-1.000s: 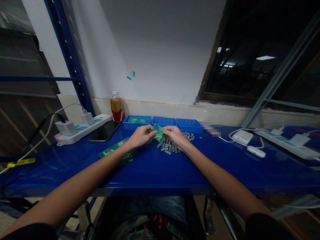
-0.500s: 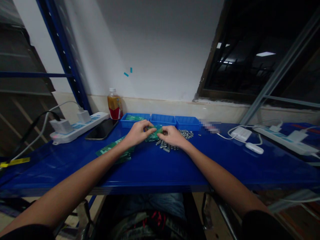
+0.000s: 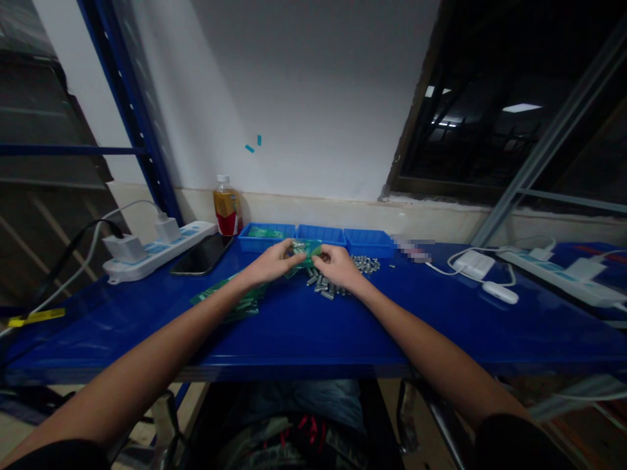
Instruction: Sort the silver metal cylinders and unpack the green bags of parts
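Note:
Between my two hands is a small green plastic bag with shiny metal pieces showing inside it. My left hand pinches its left side, fingers closed. The right edge is gripped by my right hand, thumb and fingers together. Below and beside my right hand lie loose silvery metal pieces, a longer cylindrical kind in front and a smaller kind behind. More green bags are spread on the blue table under my left forearm, some with metal pieces in them.
Three blue bins stand along the wall: the left bin holds green bags, beside a middle bin and a right bin. A drink bottle, phone and power strip are at left. White chargers and cables lie right.
The green bag has turned in my hands, and metal pieces inside it now show more plainly. Both hands stay in nearly the same place. The view has shifted slightly.

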`<state>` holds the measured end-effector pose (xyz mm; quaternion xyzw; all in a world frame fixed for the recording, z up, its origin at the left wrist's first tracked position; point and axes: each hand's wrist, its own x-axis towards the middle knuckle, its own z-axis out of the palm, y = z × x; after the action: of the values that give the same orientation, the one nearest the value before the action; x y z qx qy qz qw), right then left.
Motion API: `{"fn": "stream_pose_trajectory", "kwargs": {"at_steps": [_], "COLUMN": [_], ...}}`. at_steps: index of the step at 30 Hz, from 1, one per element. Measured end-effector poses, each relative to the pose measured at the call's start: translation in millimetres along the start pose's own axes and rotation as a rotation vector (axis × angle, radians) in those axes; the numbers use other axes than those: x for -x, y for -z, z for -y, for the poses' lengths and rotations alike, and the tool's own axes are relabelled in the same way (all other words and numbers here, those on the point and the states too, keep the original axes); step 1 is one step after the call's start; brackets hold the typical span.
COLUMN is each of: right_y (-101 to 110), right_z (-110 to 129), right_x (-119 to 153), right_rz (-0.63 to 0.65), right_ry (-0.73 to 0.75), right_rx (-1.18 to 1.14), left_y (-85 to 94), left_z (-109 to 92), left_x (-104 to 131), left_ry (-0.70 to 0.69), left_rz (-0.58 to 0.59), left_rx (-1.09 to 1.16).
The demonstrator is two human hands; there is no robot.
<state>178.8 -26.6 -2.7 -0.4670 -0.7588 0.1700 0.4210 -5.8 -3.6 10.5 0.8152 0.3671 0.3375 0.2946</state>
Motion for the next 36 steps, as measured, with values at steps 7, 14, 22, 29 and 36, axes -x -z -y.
{"fn": "stream_pose_trajectory", "kwargs": {"at_steps": [7, 14, 22, 29, 36], "right_y": [-2.3, -7.5, -5.0, -2.3, -2.7], "right_z": [-6.9, -12.1, -9.9, 3.9, 0.3], "right_x": [-0.2, -1.4, -5.6, -3.3, -2.9], "right_rz": [-0.005, -0.026, -0.191, -0.027, -0.306], "right_ry": [0.024, 0.038, -0.077, -0.364, -0.059], "right_rx": [-0.095, -0.132, -0.131, -0.736, -0.386], "left_y": [-2.5, -2.0, 0.2, -1.3, -3.4], "left_z": [5.9, 5.3, -0.2, -2.3, 6.6], "left_x": [-2.1, -1.8, 1.5, 4.6, 0.4], "left_ry": [-0.085, -0.118, -0.272, -0.522, -0.389], "left_rz": [0.038, 0.026, -0.16, -0.159, -0.127], "left_rx": [0.011, -0.042, -0.158, -0.366, -0.363]}}
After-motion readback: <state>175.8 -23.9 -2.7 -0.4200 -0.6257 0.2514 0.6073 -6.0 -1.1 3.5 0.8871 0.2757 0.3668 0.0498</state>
